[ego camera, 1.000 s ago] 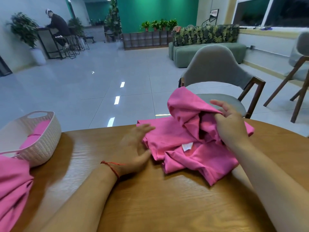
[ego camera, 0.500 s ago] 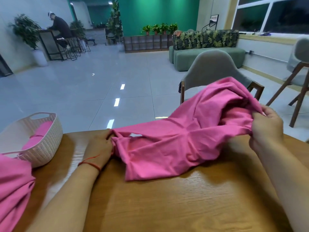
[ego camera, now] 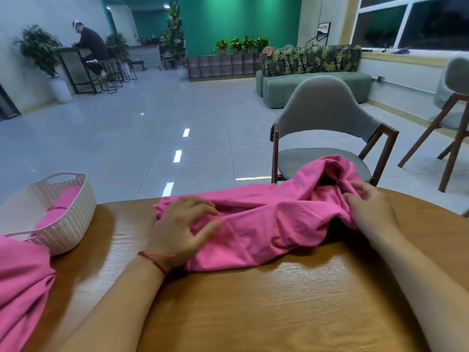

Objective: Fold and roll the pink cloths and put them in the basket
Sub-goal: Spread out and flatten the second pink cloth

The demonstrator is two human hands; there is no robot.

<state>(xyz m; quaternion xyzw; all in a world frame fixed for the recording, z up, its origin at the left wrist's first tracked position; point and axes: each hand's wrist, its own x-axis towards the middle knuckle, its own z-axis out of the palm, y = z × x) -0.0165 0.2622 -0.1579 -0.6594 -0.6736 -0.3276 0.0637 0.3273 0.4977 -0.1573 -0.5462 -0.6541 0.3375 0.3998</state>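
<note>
While the cloth (ego camera: 274, 224) lies bunched and unfolded, we enter it as item one: a long pink crumple on the table (ego camera: 279, 313), well right of the basket (ego camera: 76, 207) and level with it, its right end humped up toward the table's far edge. Left hand (ego camera: 182, 229): laid flat on the cloth's end nearer the basket, fingers spread wide, thumb out, pressing and not gripping. Right hand (ego camera: 370, 212): at the end farthest from the basket, fingers curled into a gathered bunch of fabric, holding it. We judge the step in hand to be spreading out, with folding not yet begun. Hazards, as we judge them: the hump at the far edge could slide off toward the chair (ego camera: 327, 118) if the right hand lets go or pulls outward; a pull against the flat left hand could drag that end loose, since nothing pins it but palm pressure; creases left in the middle would give a crooked fold and a slack roll; a slack roll may spring open once dropped in the basket. Count: pink cloths, three that we can make out, namely the one in work, one roll (ego camera: 63, 201) lying inside the basket, and a pile (ego camera: 20, 288) just in front of the basket at the near edge, which may hold more than one, we cannot tell. Baskets, one. Tables, one. Hands, two. Chairs, two, counting the second chair (ego camera: 454, 97) farthest right of the basket.
</note>
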